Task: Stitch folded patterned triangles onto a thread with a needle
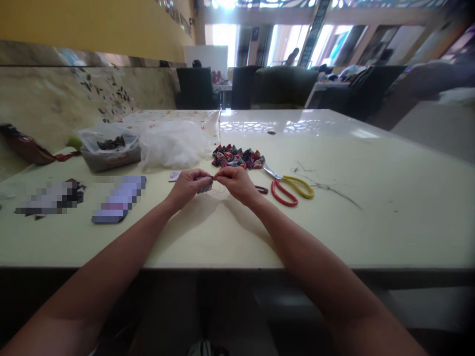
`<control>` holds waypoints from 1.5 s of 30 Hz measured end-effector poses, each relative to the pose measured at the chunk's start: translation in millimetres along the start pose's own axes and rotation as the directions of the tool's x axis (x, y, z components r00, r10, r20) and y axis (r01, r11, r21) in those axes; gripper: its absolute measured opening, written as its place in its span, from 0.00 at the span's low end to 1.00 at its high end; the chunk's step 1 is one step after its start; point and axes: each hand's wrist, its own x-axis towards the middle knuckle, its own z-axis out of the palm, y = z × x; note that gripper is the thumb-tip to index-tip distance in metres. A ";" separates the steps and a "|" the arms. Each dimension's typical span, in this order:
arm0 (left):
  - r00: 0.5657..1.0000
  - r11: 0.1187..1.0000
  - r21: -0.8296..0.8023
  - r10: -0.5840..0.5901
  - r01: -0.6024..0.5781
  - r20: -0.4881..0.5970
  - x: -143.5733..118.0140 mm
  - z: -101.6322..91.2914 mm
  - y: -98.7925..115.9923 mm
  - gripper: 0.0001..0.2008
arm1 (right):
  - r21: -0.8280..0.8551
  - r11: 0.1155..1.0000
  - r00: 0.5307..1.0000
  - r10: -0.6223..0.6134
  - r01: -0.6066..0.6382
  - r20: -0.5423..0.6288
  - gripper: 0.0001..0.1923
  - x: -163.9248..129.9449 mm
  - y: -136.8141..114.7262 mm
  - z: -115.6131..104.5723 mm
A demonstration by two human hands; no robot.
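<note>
My left hand point(190, 185) pinches a small piece of patterned fabric point(205, 186) above the table. Against its edge, the closed fingertips of my right hand point(237, 182) meet those of the left. Thin thread point(219, 190) loops below the fingers; whether the right fingertips hold a needle, thread or cloth is too small to make out. Just beyond my hands lies a heap of small folded pieces of colourful fabric point(237, 157). Scissors point(289, 190) with one red and one yellow handle rest to the right, and a small dark-handled tool point(261, 189) sits partly behind my right wrist.
Loose threads point(326, 188) lie right of the scissors. At the left are white stuffing point(170, 146), a plastic-lined container point(111, 153) with dark bits, a blurred phone-like object point(120, 200) and a blurred dark-edged item point(52, 199). Chairs point(285, 86) stand beyond the table point(371, 232).
</note>
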 end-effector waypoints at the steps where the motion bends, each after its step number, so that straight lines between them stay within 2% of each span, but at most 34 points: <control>1: 1.000 1.000 -0.013 -0.012 0.012 0.008 0.1 -0.7 1.2 0.16 | 0.000 1.000 1.000 -0.002 0.002 0.004 0.06 0.0 -0.8 -1.1; 11: 0.991 0.982 -0.154 -0.095 0.109 0.098 0.5 -6.7 7.6 0.17 | 0.084 0.996 0.997 -0.020 0.014 0.079 0.07 -0.9 -5.9 -10.6; 17: 0.984 0.974 -0.188 -0.102 0.129 0.146 1.2 -8.8 7.4 0.15 | 0.121 0.993 0.992 -0.031 0.016 0.122 0.07 0.6 -5.6 -12.5; 23: 0.974 0.955 -0.240 -0.132 0.174 0.184 0.6 -9.9 9.8 0.15 | 0.163 0.987 0.990 -0.012 -0.011 0.138 0.07 1.6 -4.9 -13.1; 29: 0.964 0.936 -0.290 -0.137 0.201 0.226 -0.7 -9.3 12.9 0.17 | 0.275 0.960 0.985 0.002 -0.051 0.174 0.09 2.5 -5.3 -13.4; 35: 0.954 0.927 -0.304 -0.137 0.219 0.268 -1.5 -8.4 8.7 0.15 | 0.286 0.957 0.990 0.010 -0.049 0.137 0.11 -1.4 -8.2 -6.4; 40: 0.962 0.932 -0.305 -0.125 0.197 0.241 -2.0 -4.1 5.9 0.17 | 0.286 0.956 0.990 0.026 -0.066 0.142 0.14 -2.7 -8.4 -4.1; 45: 0.981 0.931 -0.328 -0.113 0.160 0.156 -2.1 -0.4 6.3 0.19 | 0.287 0.955 0.993 0.045 -0.075 0.109 0.03 -1.4 -7.1 -6.1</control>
